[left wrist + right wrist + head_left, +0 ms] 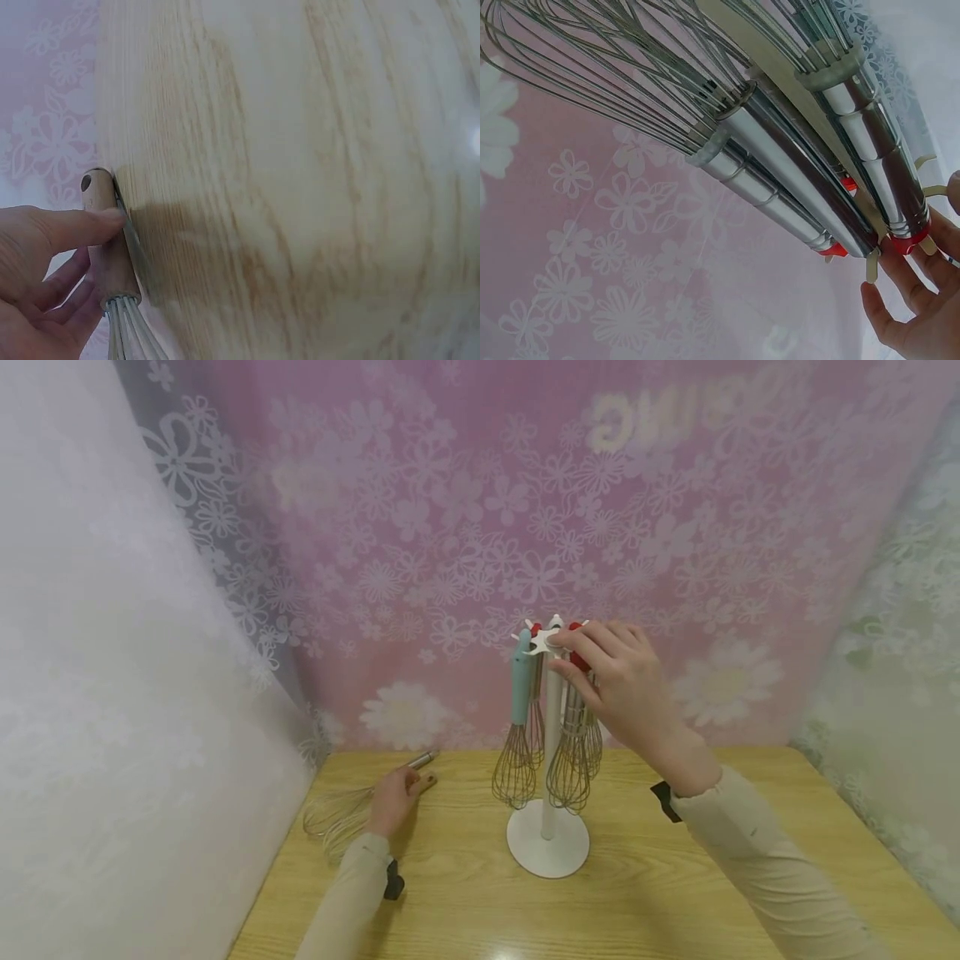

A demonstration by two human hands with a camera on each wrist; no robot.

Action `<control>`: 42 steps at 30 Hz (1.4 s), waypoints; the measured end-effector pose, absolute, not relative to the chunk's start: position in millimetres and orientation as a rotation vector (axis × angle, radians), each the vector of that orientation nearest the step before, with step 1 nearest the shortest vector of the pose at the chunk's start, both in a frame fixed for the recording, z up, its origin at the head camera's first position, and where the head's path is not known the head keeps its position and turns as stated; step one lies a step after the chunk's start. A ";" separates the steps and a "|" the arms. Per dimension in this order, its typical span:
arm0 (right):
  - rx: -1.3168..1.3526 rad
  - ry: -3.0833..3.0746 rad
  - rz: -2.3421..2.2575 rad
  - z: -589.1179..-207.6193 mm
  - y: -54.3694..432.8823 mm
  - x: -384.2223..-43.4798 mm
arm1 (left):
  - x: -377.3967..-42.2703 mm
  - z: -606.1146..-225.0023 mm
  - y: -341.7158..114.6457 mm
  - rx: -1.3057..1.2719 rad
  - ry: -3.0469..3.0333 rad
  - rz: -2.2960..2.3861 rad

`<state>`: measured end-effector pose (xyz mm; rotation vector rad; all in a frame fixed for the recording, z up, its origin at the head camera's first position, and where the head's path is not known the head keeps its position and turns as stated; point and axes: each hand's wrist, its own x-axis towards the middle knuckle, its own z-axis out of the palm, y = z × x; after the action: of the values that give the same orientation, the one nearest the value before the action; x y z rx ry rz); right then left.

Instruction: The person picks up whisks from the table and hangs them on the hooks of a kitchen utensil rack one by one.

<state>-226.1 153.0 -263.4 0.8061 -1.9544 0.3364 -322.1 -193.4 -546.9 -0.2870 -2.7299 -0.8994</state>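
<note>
At the left of the table, my left hand pinches the wooden handle of a whisk, thumb on one side and fingers on the other. Beside it lies a metal-handled whisk. My right hand grips the hooked top of a white whisk stand, with its thumb and fingers about the hooks. From the stand hang several whisks: one with a teal handle on the left, and silver-handled ones with red ends near the right fingers. The hand partly hides the stand's top.
The stand's round white base rests on the wood-grain table. Behind the table hangs a pink flowered cloth. A pale cloth borders the left side, and another flowered cloth the right.
</note>
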 end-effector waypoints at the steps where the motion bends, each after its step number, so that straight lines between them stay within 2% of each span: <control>1: 0.806 -1.953 0.337 -263.6 152.5 -226.2 | -321.8 -547.1 -194.0 -0.288 -2.731 -0.903; 17: 0.810 -1.927 0.354 -266.0 148.5 -227.7 | -318.0 -552.6 -199.1 -0.334 -2.684 -0.901; 42: 0.802 -1.908 0.342 -266.0 148.6 -231.2 | -316.8 -527.3 -187.0 -0.247 -2.678 -1.003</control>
<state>-231.2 148.6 -266.0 0.8019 -1.9077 0.3423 -316.8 -187.0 -527.3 -0.2474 -2.6777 -1.0030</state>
